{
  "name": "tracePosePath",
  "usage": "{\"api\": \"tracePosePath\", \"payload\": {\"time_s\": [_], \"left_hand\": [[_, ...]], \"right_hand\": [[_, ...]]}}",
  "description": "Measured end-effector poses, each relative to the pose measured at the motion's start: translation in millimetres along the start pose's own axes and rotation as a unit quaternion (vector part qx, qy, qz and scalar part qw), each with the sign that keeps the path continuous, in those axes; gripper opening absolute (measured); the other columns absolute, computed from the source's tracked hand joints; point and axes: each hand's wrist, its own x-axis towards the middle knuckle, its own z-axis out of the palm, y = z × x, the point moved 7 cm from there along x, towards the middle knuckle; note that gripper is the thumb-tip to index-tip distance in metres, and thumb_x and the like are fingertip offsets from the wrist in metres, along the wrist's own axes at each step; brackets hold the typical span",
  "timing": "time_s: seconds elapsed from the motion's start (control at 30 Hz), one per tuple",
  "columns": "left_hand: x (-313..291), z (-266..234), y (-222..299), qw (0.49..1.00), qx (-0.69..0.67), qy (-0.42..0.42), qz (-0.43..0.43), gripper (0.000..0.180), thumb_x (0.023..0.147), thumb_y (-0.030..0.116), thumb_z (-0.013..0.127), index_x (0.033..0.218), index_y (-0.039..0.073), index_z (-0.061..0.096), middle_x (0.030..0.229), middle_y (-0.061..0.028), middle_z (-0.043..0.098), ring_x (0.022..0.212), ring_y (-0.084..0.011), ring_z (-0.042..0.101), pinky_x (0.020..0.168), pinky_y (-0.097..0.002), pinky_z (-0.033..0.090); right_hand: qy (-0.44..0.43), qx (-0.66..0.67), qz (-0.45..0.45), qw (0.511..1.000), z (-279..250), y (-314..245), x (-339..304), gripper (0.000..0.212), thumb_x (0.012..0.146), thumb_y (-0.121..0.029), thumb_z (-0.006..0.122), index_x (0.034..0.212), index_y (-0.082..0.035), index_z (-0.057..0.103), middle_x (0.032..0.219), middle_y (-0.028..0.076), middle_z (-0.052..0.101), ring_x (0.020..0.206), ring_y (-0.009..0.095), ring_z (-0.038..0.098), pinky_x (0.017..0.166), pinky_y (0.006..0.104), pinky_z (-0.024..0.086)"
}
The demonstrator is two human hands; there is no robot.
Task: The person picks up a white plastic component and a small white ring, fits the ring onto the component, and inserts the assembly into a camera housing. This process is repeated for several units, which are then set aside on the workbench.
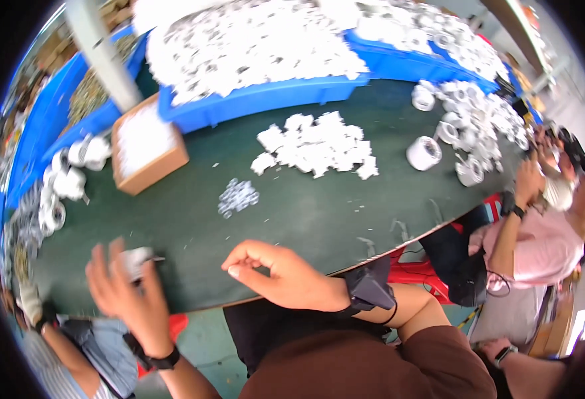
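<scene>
My left hand (127, 286) is over the near left of the green table, its fingers spread and slightly smeared by motion. Right behind those fingers is a white part (137, 261) with a thin dark pin sticking out; it looks let go, resting on the table. My right hand (276, 271) hovers near the table's front edge, thumb and forefinger tips together in a pinch. Whatever is between them, if anything, is too small to make out. Beyond it lie a small pile of clear greyish rings (238, 197) and a larger heap of white plastic pieces (319, 145).
A cardboard box (153, 171) with white contents stands at the left, beside white round fittings (66, 183). Blue bins (266, 100) of white parts line the back. White cylindrical parts (469, 126) are heaped at the right. Co-workers sit on both sides; a gloved hand (29, 302) shows at far left.
</scene>
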Motion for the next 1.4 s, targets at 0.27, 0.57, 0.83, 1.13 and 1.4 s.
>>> {"api": "tracePosePath", "payload": {"time_s": [0.27, 0.57, 0.83, 1.13, 1.4], "left_hand": [[-16, 20, 32, 0.984, -0.17, -0.049, 0.005, 0.041, 0.101, 0.015, 0.06, 0.139, 0.002, 0.057, 0.148, -0.0158, 0.052, 0.137, -0.0342, 0.043, 0.114, -0.0472, 0.031], [-22, 31, 56, 0.96, -0.259, -0.109, 0.01, 0.034, 0.095, 0.005, 0.063, 0.129, 0.001, 0.061, 0.137, -0.018, 0.057, 0.128, -0.0361, 0.048, 0.109, -0.0461, 0.036], [-13, 29, 83, 0.948, -0.297, -0.116, 0.019, 0.027, 0.087, 0.002, 0.07, 0.113, 0.002, 0.066, 0.12, -0.0145, 0.065, 0.112, -0.0365, 0.057, 0.098, -0.0461, 0.045], [-15, 27, 79, 0.953, -0.284, -0.107, 0.023, 0.024, 0.088, 0.004, 0.069, 0.112, 0.003, 0.066, 0.115, -0.0133, 0.067, 0.107, -0.0347, 0.059, 0.095, -0.045, 0.045], [-15, 28, 81, 0.95, -0.294, -0.101, 0.031, 0.022, 0.089, 0.004, 0.068, 0.111, 0.003, 0.067, 0.115, -0.013, 0.066, 0.108, -0.0345, 0.059, 0.095, -0.0447, 0.045]], "right_hand": [[0.024, 0.069, -0.034, 0.997, -27, -11, -11, 0.017, 0.103, -0.018, 0.063, 0.108, -0.002, 0.063, 0.099, 0.002, 0.065, 0.094, 0.009, 0.059, 0.087, 0.0297, 0.05], [0.151, -0.146, -0.138, 0.968, -113, -80, -38, 0.011, 0.102, -0.012, 0.065, 0.105, -0.001, 0.067, 0.099, 0.006, 0.069, 0.094, 0.013, 0.066, 0.085, 0.029, 0.052], [0.301, -0.097, -0.016, 0.949, -196, -35, -83, 0.017, 0.104, -0.015, 0.062, 0.103, 0.0, 0.068, 0.093, 0.003, 0.07, 0.087, 0.009, 0.065, 0.083, 0.026, 0.053], [0.432, -0.64, -0.104, 0.627, -278, -79, -108, 0.025, 0.096, -0.02, 0.07, 0.114, -0.004, 0.066, 0.107, 0.011, 0.067, 0.104, 0.026, 0.061, 0.093, 0.0407, 0.046], [0.366, -0.615, 0.035, 0.697, -350, -52, -87, 0.051, 0.093, -0.045, 0.07, 0.133, -0.012, 0.066, 0.135, 0.018, 0.063, 0.128, 0.04, 0.053, 0.112, 0.0476, 0.038]]}}
